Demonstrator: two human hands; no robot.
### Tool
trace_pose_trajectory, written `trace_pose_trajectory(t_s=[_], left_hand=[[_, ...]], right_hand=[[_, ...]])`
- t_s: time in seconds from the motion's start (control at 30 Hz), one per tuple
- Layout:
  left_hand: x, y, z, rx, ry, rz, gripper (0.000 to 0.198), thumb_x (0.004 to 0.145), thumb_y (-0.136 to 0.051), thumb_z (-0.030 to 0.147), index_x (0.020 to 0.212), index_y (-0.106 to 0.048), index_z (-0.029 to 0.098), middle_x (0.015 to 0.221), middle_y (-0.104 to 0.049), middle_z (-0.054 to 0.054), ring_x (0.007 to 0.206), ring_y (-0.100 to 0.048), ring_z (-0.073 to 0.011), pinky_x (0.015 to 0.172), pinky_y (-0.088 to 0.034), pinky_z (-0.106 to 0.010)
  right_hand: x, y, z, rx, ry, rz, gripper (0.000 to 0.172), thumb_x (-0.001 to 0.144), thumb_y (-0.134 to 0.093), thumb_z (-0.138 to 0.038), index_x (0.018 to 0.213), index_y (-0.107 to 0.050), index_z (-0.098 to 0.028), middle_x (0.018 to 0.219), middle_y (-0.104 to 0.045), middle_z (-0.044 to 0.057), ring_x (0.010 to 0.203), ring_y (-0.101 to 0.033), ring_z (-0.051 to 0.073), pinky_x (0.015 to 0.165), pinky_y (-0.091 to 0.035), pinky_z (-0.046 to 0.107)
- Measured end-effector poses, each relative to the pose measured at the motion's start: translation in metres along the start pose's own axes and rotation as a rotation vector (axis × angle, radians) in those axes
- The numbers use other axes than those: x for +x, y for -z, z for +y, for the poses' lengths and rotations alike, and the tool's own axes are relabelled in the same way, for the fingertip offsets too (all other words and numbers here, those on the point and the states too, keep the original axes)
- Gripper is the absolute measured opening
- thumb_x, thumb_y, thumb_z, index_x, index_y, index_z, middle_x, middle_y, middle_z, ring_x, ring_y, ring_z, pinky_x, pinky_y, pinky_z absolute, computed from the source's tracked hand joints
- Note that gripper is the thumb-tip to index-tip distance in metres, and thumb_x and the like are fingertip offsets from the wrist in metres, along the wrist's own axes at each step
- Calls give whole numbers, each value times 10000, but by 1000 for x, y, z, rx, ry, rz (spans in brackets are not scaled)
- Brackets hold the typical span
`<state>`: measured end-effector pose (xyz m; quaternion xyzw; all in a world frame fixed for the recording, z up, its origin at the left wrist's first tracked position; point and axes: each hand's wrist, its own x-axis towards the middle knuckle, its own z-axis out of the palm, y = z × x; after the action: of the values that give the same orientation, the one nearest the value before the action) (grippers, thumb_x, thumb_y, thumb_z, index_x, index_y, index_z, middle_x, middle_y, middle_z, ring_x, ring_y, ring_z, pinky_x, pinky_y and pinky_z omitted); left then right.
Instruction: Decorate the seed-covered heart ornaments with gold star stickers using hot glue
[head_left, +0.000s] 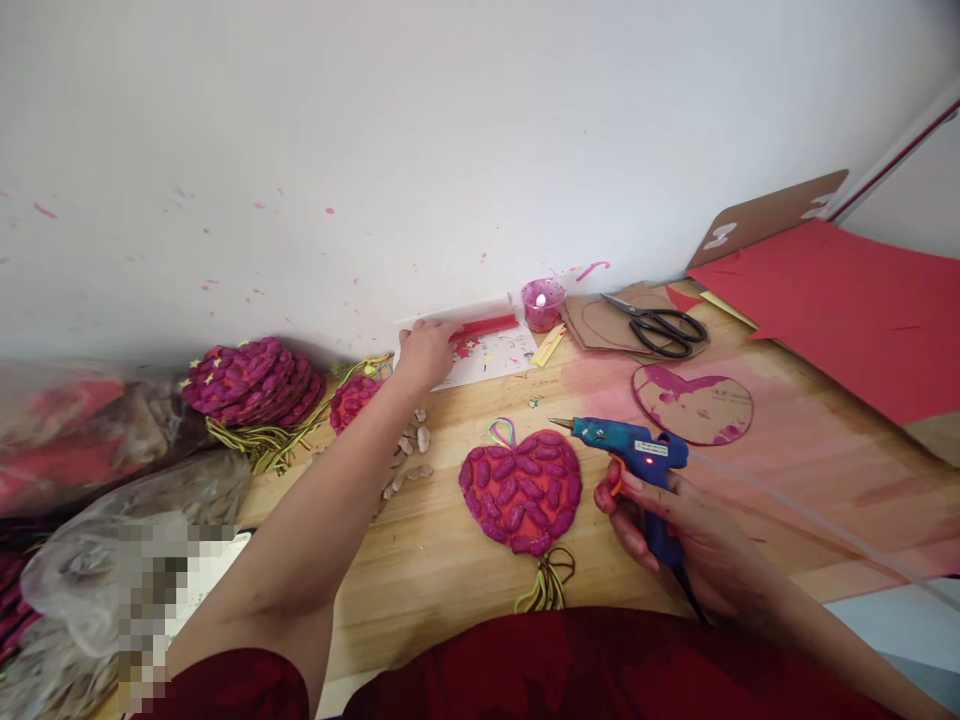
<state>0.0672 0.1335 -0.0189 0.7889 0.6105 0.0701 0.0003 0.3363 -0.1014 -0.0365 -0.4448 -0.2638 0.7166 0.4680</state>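
The right grip (690, 520) is wrapped around the handle of a blue glue gun (660, 458), fingers at its orange trigger, the nozzle pointing left. Just left of this grip, the heart-shaped piece (520, 490) covered in magenta pods lies flat on the wooden desk (431, 590), its tassel (551, 585) toward the body. The left grip (427, 350), beyond the heart and to its left, is stretched over a white sheet (519, 360), fingers bent down beside a red strip (487, 325); whether it has hold of anything I cannot tell. Right of that grip stands a pink-stained cup (544, 308); nearer the body from it lie beige pods (411, 445). Beyond the right grip are a cardboard heart (697, 405) and, farther, black-handled scissors (664, 328).
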Motion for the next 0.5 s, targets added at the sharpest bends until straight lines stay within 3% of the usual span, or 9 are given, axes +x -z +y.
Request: trace_pose_trajectory(t_s=[0.2,0.33,0.5], left_hand=[[-13,6,-11,-20,22,19,386,947,-452,183,1206,-728,257,1264,-705,-93,1201,-588,-300,999,-432,-466],[-19,3,-11,-13,20,17,349,962,-469,247,1135,-772,264,1241,-708,-104,1202,-581,-324,1000,-432,-493],[-22,2,-13,7,54,5,432,960,-421,205,1227,-754,262,1284,-682,-142,1224,-567,-357,991,-439,-528]], right_hand=[[2,-1,0,-7,0,15,279,854,-776,-445,868,-660,-191,783,-674,18,468,-495,64,396,-333,172],[0,-6,-3,-21,-11,36,345,793,-824,-481,834,-645,-189,756,-684,18,452,-496,63,395,-336,179],[-5,1,-14,-92,-42,131,387,778,-832,-522,860,-652,-189,749,-695,24,487,-550,90,403,-411,188]])
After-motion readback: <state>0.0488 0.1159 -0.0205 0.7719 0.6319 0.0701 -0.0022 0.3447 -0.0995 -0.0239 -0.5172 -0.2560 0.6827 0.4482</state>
